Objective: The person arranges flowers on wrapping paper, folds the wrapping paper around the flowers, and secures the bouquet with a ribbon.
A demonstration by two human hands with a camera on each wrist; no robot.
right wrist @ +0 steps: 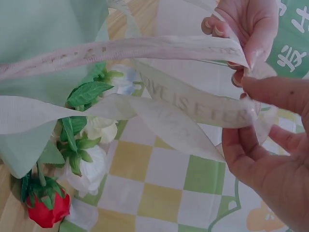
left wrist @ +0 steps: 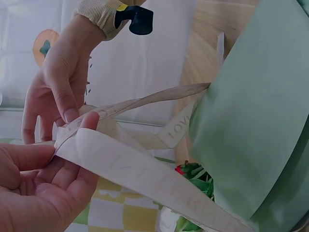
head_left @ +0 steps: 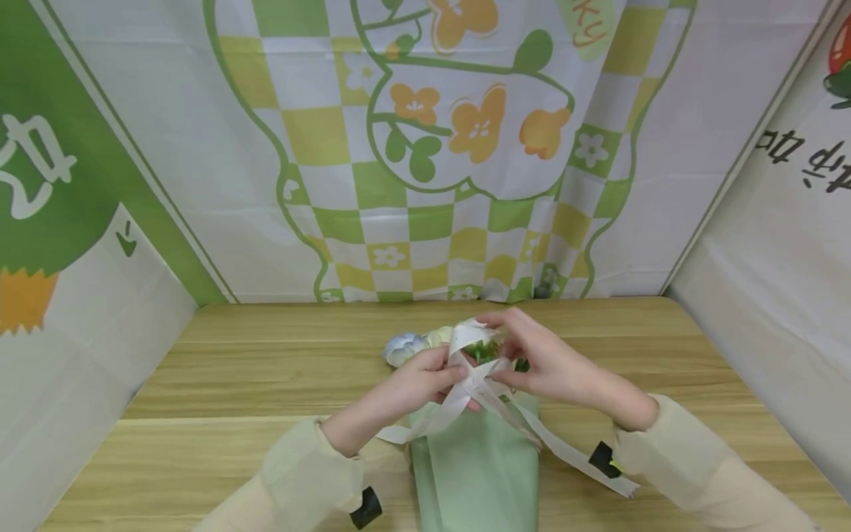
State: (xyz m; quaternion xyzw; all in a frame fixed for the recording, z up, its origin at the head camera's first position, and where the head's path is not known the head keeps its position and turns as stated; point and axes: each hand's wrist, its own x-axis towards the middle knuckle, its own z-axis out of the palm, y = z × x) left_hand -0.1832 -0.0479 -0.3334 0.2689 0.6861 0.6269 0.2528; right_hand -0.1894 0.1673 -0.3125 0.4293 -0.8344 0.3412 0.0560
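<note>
Head view shows a wood-grain bench (head_left: 279, 377) meeting a checkered hanging (head_left: 379, 185), printed sheets (head_left: 80, 355) flanking both sides. The green-wrapped bouquet (head_left: 475, 473) lies on it, long axis front to back, blooms (head_left: 404, 349) pointing away from the person. Left hand (head_left: 422, 378) and right hand (head_left: 538, 358) both pinch white ribbon (head_left: 475, 383) over it, fingers curled; the crossing appears looped, though partly hidden.

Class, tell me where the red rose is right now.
In the right wrist view, the red rose shows at the picture's lower left, beside a white flower and below the green wrapping.
</note>
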